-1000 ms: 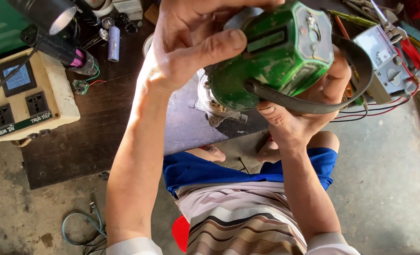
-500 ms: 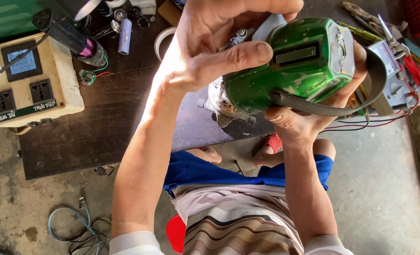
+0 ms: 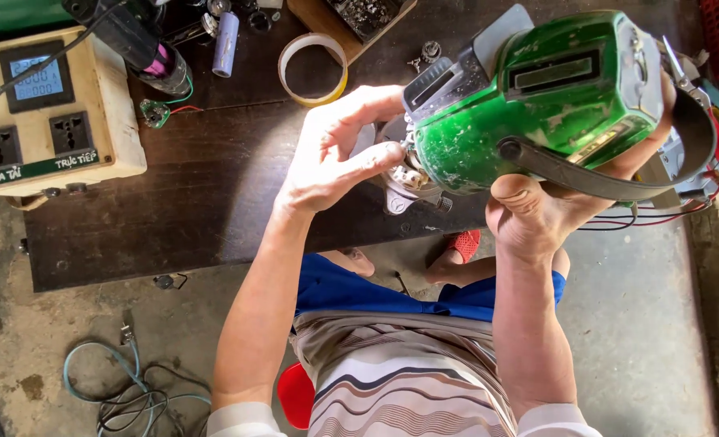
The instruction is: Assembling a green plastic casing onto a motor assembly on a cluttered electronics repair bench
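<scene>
My right hand [image 3: 554,206] grips a green power tool body [image 3: 537,105] from below, with a dark strap across the back of the hand. The tool is held up above a dark wooden workbench [image 3: 214,194]. My left hand [image 3: 335,154] reaches to the tool's metal front end [image 3: 404,182], with thumb and fingers pinched at the silver gear housing there. The part under the fingertips is hidden.
A cream power box with two sockets and a small screen [image 3: 44,113] sits at the left. A tape ring [image 3: 312,69], a purple battery cell [image 3: 225,32] and a small tray of parts [image 3: 359,12] lie at the back. Cables [image 3: 125,388] lie on the concrete floor.
My left hand has come off the top of the green tool and now pinches at its metal front end. The tool has shifted right and up in view.
</scene>
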